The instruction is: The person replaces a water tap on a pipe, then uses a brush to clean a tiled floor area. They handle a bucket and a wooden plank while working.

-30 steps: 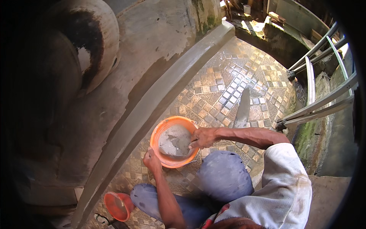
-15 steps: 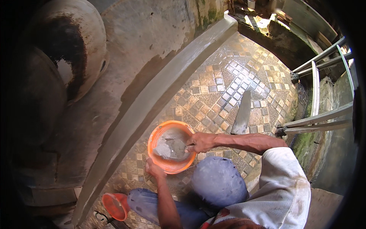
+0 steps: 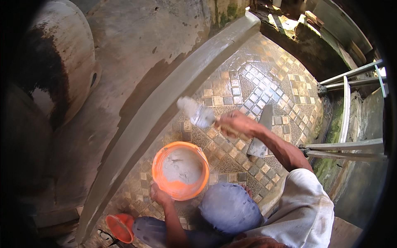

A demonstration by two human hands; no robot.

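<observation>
My right hand [image 3: 237, 123] is wrapped round the handle of a paintbrush [image 3: 201, 117]. Grey-white paste coats its bristles, which reach to the inner side of a smooth grey cement curb [image 3: 171, 89]; motion blur hides whether they touch. Below the brush, an orange bucket [image 3: 205, 173] stands on the tiled floor with grey cement paste [image 3: 182, 166] inside. My left hand [image 3: 161, 195] grips the bucket at its near left side, fingers partly hidden. A long flat grey tool [image 3: 261, 134] lies on the tiles just beyond my right wrist.
A small red-orange container [image 3: 120, 228] lies tilted by my left knee. Large round, dark-stained vessels [image 3: 78, 62] stand beyond the curb on the left. A ladder-like frame [image 3: 345, 109] leans at the right, beside a mossy wall. Patterned tiles [image 3: 225, 89] look wet.
My right hand has lifted the paintbrush out of the bucket and carried it up toward the curb. The bucket now sits slightly lower and further left in view, with my left hand still on it.
</observation>
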